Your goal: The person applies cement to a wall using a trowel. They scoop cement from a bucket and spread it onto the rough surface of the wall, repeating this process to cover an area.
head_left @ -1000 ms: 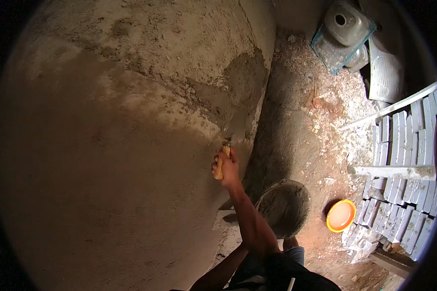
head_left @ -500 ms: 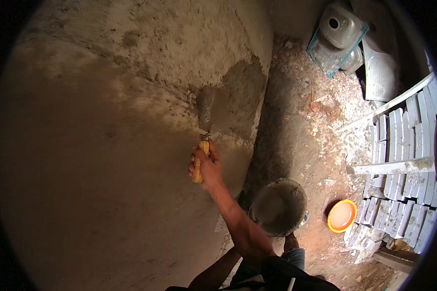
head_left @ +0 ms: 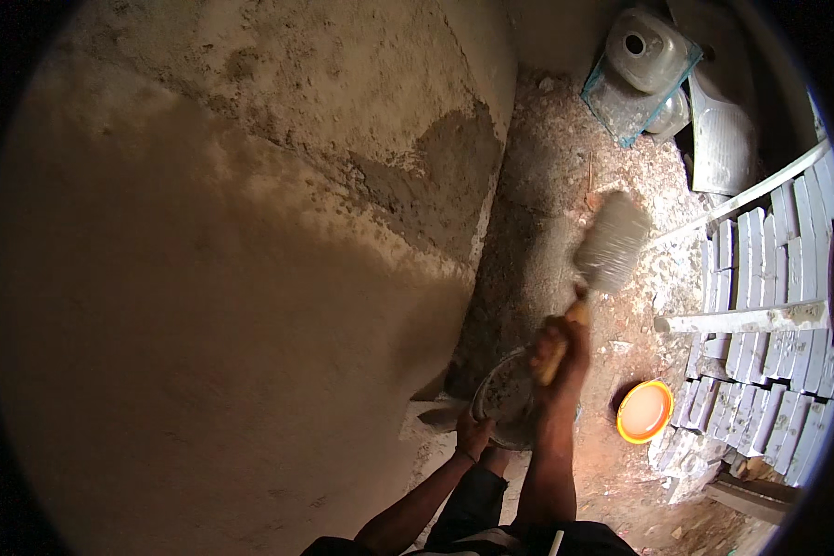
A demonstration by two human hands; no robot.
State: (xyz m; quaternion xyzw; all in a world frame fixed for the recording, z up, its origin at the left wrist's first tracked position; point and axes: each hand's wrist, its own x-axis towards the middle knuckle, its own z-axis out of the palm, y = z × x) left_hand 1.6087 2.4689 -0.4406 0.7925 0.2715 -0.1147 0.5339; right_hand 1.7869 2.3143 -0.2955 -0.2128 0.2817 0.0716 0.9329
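My right hand point(head_left: 562, 357) grips the pale yellowish handle of a trowel point(head_left: 613, 243). The broad grey blade points away from me over the floor, smeared by motion. Below and left of that hand is a dark round bucket point(head_left: 505, 387), partly hidden by my right hand and forearm. My left hand point(head_left: 473, 434) is closed at the bucket's near-left rim. A grey pointed shape point(head_left: 442, 417) shows beside the left hand; I cannot tell what it is. To the left rises a plastered wall point(head_left: 250, 371), with a darker patch of mortar point(head_left: 435, 185) near its right edge.
An orange-rimmed basin point(head_left: 646, 411) of cloudy liquid stands on the floor to the right. Stacked pale grey slabs point(head_left: 760, 361) and white bars point(head_left: 746, 317) line the right side. Metal sinks point(head_left: 647, 56) lie at the far right. Rubble litters the floor point(head_left: 612, 371).
My right hand has carried the trowel from the wall to the right, over the floor beyond the bucket. My left hand has come into sight at the bucket's rim.
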